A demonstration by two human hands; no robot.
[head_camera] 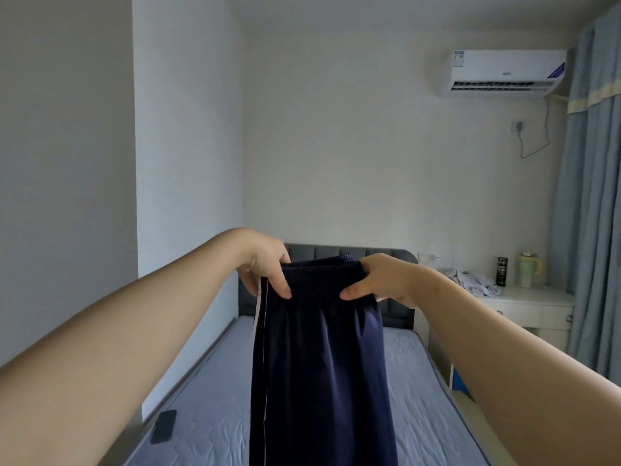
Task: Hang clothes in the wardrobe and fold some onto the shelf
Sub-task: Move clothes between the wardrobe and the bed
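Presently held: one pair of navy-blue satin-like trousers with a white side stripe point(319, 358), at centre frame, above the bed. Long axis vertical; the elastic waistband points to 12 o'clock and the legs hang to 6 o'clock, past the frame edge. The stripe runs down the left edge.

Left hand point(265, 267): pinches the waistband's left end, thumb on the near face, fingers curled round the edge.
Right hand point(379, 280): pinches the right end, thumb in front, fingers behind the cloth.

Under the trousers: a pale blue quilted mattress point(423, 398) with a dark grey padded headboard point(396, 314). At 7 o'clock, a black phone point(163, 430) lies flat on the mattress.

At 3 o'clock, a white bedside table point(534, 306) bears:
- a pale green lidded tumbler point(528, 269), contents unseen
- a black cylindrical canister point(501, 271)
- a crumpled pale cloth point(470, 279)
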